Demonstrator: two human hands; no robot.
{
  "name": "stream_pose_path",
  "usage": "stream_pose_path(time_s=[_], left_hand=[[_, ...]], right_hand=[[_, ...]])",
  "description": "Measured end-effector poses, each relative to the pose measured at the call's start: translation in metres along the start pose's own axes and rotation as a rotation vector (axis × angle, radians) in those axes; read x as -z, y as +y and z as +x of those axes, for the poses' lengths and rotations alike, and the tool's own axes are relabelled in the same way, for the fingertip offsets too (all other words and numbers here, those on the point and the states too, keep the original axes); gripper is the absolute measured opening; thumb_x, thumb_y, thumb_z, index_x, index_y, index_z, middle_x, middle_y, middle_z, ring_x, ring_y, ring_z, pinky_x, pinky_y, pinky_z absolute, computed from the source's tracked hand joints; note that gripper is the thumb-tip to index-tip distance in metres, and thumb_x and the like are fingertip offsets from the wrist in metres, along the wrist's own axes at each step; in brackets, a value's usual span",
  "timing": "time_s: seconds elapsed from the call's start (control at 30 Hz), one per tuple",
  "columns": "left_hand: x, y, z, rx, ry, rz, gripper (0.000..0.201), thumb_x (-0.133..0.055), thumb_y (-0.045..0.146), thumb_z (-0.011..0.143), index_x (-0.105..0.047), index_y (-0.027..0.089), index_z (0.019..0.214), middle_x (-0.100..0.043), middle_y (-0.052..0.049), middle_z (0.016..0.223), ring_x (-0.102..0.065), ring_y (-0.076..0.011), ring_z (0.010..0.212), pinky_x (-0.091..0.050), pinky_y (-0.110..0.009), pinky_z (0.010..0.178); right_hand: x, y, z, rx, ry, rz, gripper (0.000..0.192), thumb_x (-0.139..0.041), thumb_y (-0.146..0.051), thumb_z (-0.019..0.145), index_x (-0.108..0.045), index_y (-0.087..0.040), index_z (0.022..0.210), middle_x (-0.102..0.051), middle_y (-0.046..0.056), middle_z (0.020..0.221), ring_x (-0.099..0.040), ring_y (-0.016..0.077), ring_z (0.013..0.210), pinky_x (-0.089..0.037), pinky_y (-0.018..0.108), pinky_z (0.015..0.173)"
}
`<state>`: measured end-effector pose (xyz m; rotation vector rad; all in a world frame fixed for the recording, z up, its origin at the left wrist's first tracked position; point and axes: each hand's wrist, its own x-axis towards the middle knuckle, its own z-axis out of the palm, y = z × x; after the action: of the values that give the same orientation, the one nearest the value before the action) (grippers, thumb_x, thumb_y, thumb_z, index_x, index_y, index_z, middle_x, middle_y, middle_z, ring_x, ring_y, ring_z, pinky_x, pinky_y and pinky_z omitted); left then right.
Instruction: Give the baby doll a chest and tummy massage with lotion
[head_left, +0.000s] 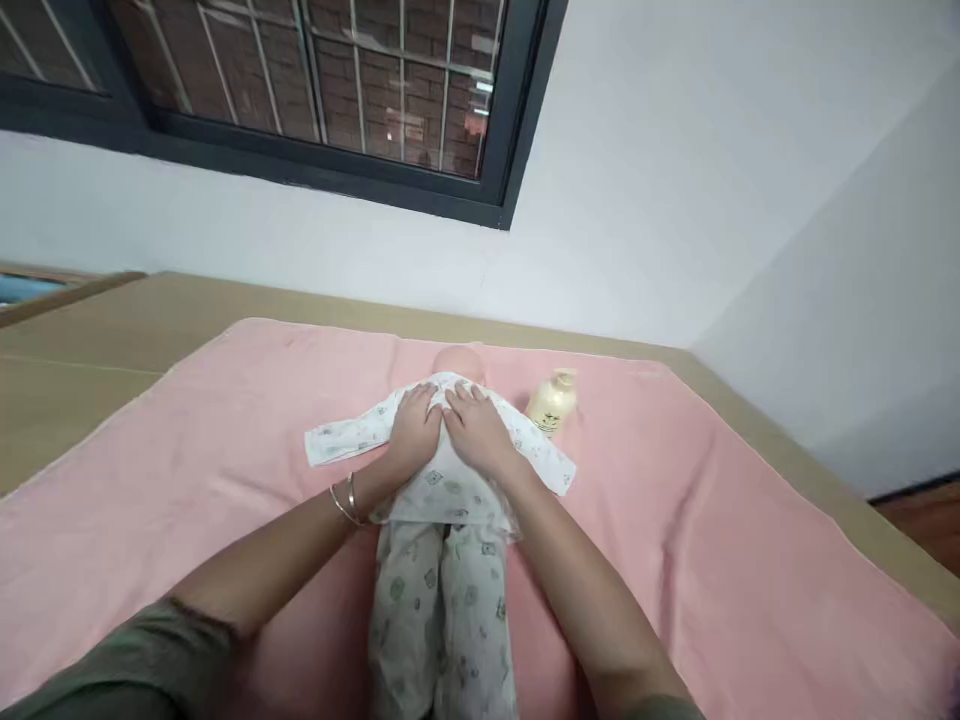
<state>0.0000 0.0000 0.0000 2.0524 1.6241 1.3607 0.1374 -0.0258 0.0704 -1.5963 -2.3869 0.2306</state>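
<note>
Pink blanket (pixel 712 560) covers tan bed top (pixel 90 350), w/ cream pump bottle (pixel 553 403) upright on it near far edge, white walls behind & dark-framed window (pixel 517 120) showing brick outside.

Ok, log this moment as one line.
left hand: flat on doll's shirt | right hand: flat on doll's shirt | bottle: beside doll | pink blanket: underneath

Doll (pixel 450 440) lies on blanket (pixel 675 520); bottle (pixel 553 402) right of it, perhaps touching its sleeve.

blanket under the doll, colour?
Plain pink blanket, seen in the head view; both hands rest on the doll's top.
</note>
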Motion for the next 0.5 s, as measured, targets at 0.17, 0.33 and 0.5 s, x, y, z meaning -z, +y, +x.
stream_pose_path(time_s=[0.17,0.33,0.5], left_hand=[[-0.001,0.002,-0.003,-0.008,-0.013,0.026,0.047,-0.038,0.023,0.092,-0.065,0.011,0.128,-0.067,-0.016,0.137,-0.056,-0.0298,0.135,-0.037,-0.053,0.122],[0.002,0.003,-0.003,-0.056,-0.046,-0.002,0.05,-0.037,0.018,0.088,-0.065,0.012,0.129,-0.065,-0.014,0.139,-0.055,-0.0272,0.135,-0.036,-0.05,0.123],[0.004,-0.002,0.004,-0.002,-0.087,0.053,0.05,-0.036,0.024,0.092,-0.061,0.008,0.131,-0.064,-0.019,0.139,-0.056,-0.03,0.134,-0.038,-0.051,0.121]], right_hand=[[0.004,0.008,0.001,-0.17,0.037,-0.053,0.061,-0.035,-0.042,0.108,-0.036,-0.006,0.158,-0.036,0.019,0.163,-0.031,0.0345,0.152,-0.023,0.054,0.123],[0.004,-0.022,-0.018,-0.198,0.021,-0.229,0.054,-0.034,-0.026,0.105,-0.041,-0.004,0.154,-0.046,0.026,0.155,-0.044,0.0391,0.143,-0.036,0.058,0.114],[0.002,-0.03,-0.021,-0.119,0.02,-0.267,0.049,-0.038,-0.015,0.101,-0.05,0.0,0.147,-0.051,0.028,0.15,-0.049,0.0372,0.14,-0.037,0.051,0.115]])
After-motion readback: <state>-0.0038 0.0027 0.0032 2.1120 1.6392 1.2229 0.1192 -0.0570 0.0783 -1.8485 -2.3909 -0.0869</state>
